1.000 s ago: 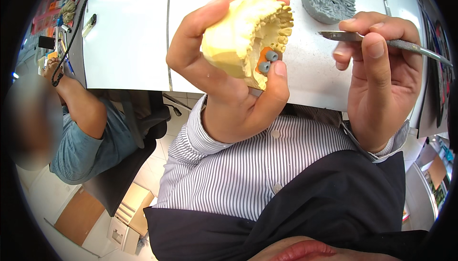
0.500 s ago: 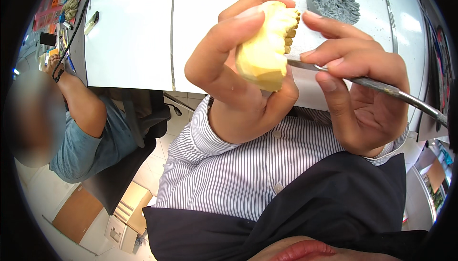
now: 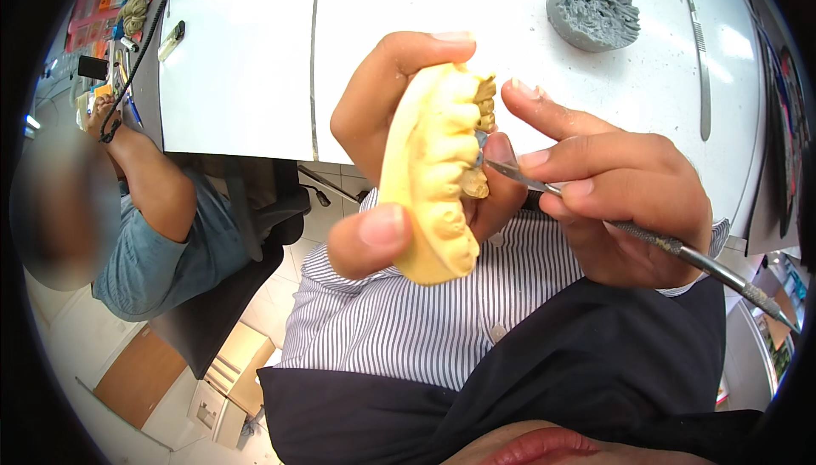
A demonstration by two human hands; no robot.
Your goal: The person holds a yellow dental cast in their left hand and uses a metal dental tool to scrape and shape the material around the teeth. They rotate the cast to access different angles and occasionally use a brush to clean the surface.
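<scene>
My left hand (image 3: pixel 365 125) grips a yellow plaster dental model (image 3: pixel 431 167), its thumb on the near end and fingers round the back and far end. The model stands tilted, its row of teeth facing right. A bluish-grey patch (image 3: pixel 481 144) shows among the teeth. Between the fingertips of my right hand (image 3: pixel 633 184) is a metal dental carving tool (image 3: pixel 654 240) with a knurled handle. Its narrow blade points left and reaches the teeth beside the bluish patch; whether it touches them I cannot tell.
On the white table (image 3: pixel 238 57) stand a grey round block with a rough, spiky top (image 3: pixel 593 8) and, right of it, a metal scalpel handle (image 3: pixel 699 57). A small capped bottle (image 3: pixel 172 40) lies at left. Another person in a blue shirt (image 3: pixel 149 269) sits at the left beside a cluttered bench.
The model has come lower and turned, so its tooth row now shows along its length. My right hand and the tool have moved down with it, and the blade now points at the bluish patch.
</scene>
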